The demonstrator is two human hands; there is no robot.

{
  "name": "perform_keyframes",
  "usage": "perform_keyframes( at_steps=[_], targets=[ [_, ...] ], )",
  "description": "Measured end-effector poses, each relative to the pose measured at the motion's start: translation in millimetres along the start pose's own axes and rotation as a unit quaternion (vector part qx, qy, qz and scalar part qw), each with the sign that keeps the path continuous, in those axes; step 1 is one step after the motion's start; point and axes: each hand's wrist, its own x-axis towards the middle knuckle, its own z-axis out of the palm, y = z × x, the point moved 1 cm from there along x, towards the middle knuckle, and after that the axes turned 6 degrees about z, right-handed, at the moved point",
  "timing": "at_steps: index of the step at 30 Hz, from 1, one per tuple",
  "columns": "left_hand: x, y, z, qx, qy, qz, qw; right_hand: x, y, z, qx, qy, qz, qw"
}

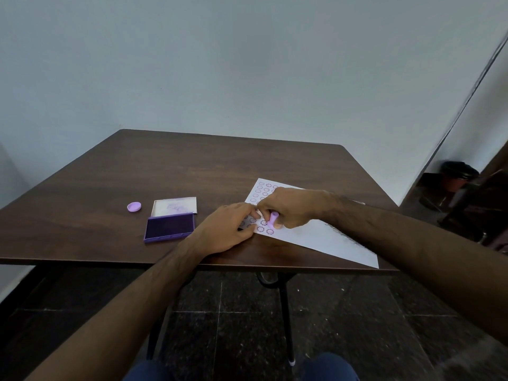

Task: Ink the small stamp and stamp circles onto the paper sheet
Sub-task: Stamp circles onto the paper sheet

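A white paper sheet (pixel 316 237) lies at the right of the dark wooden table (pixel 192 171), with several purple stamped circles along its left part. My right hand (pixel 294 207) grips a small pink stamp (pixel 273 219) and holds it upright, its base down on the paper beside the printed circles. My left hand (pixel 228 229) rests flat on the sheet's left edge, fingertips touching the paper near the stamp. The open purple ink pad (pixel 169 226) sits left of my left hand, its lid (pixel 174 206) folded back behind it.
A small round pink cap (pixel 134 207) lies on the table left of the ink pad. The table's near edge runs just below my wrists. Dark objects stand on the floor at the far right (pixel 456 182).
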Motion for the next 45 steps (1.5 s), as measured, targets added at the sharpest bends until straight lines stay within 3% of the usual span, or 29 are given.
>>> perform_keyframes(
  at_steps=[25, 30, 32, 34, 39, 42, 45],
  targets=[
    [-1, 1, -2, -0.001, 0.007, 0.013, 1.000, 1, 6, 5, 0.003, 0.005, -0.031, 1.000],
    [-2, 5, -4, 0.005, -0.003, 0.005, 1.000, -2, 8, -3, 0.030, -0.021, -0.029, 0.999],
    [-3, 8, -6, 0.006, -0.010, 0.003, 1.000, -7, 15, -9, 0.095, -0.015, -0.013, 0.995],
    [-4, 8, -7, 0.004, -0.013, 0.005, 1.000, -16, 27, -12, 0.248, 0.033, 0.014, 0.968],
    [-2, 7, -6, 0.006, -0.022, 0.006, 1.000, -40, 56, 12, 0.599, 0.104, 0.044, 0.793],
    [-4, 8, -6, 0.029, 0.000, 0.020, 0.999, -41, 55, 29, 0.695, 0.132, 0.045, 0.706],
    [-12, 13, -12, 0.107, 0.079, 0.037, 0.990, -37, 41, 33, 0.748, 0.156, 0.028, 0.644]
  ],
)
